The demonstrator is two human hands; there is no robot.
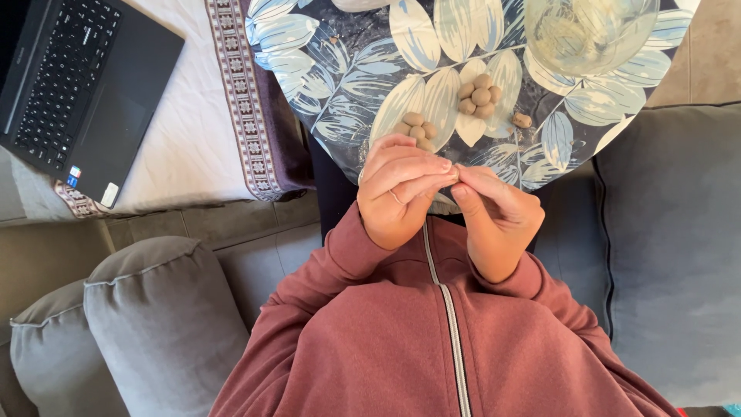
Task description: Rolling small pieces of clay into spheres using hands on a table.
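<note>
In the head view we look straight down at our own two hands, which meet near the middle of the frame above a dark red zip-up jacket (432, 340). Our left hand (400, 197) curls in from the left, a ring on one finger, its fingertips pressed against those of our right hand (498, 220), which comes in from the right. The grip of both hands is pinched nearly closed at that meeting point, and whatever small piece sits between the fingertips is hidden, so we cannot tell what either hand has hold of. Just above the hands lies a leaf-patterned cloth (340, 77) in blue, white and grey, spread over a surface across the upper middle of the frame. On it rest small tan balls: a cluster of balls (480, 96) near the upper centre, a smaller group of balls (418, 130) just above our left hand, and a single ball (522, 120) a little to the right of the cluster. A clear glass bowl (590, 31) sits at the upper right of the cloth. At the upper left an open black laptop (73, 85) lies on a white cloth with a patterned border (189, 139). Grey cushions (147, 324) fill the lower left, and more grey upholstery runs down the right edge.
</note>
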